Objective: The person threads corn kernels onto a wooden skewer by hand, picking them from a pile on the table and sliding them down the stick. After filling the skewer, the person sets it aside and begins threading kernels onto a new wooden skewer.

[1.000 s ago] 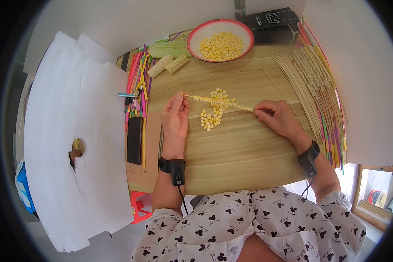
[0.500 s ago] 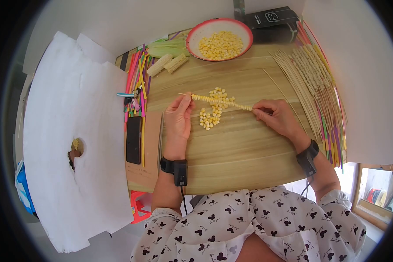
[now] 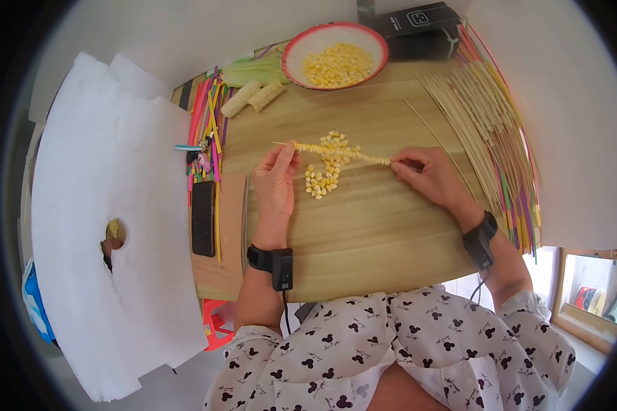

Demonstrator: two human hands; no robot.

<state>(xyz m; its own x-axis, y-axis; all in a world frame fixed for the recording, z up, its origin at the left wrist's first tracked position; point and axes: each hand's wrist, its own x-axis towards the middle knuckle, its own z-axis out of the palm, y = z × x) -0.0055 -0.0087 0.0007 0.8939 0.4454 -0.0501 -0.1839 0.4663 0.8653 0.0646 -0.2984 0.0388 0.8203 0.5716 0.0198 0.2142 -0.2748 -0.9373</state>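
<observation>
A thin skewer threaded with corn kernels [image 3: 353,155] spans the space between my hands, nearly level and dipping slightly to the right. My left hand [image 3: 275,175] pinches it near the left end, where a bare tip sticks out past the fingers. At the other end, my right hand [image 3: 428,177] grips it between thumb and fingers. Below the skewer a small pile of loose corn kernels [image 3: 322,181] lies on the wooden table [image 3: 363,240], partly covered by it in this view.
At the back stands a red-rimmed bowl [image 3: 288,65] of kernels beside a black box [image 3: 421,31]. Two bare cobs [image 3: 241,99] and a husk [image 3: 253,71] lie left of it. Bamboo skewers [image 3: 459,130] line the right side. A phone [image 3: 203,219] and colourful sticks [image 3: 202,116] are at left.
The whole view has shifted slightly, so the table's things appear a little further left and up. Both hands keep their hold on the skewer, which stays between them.
</observation>
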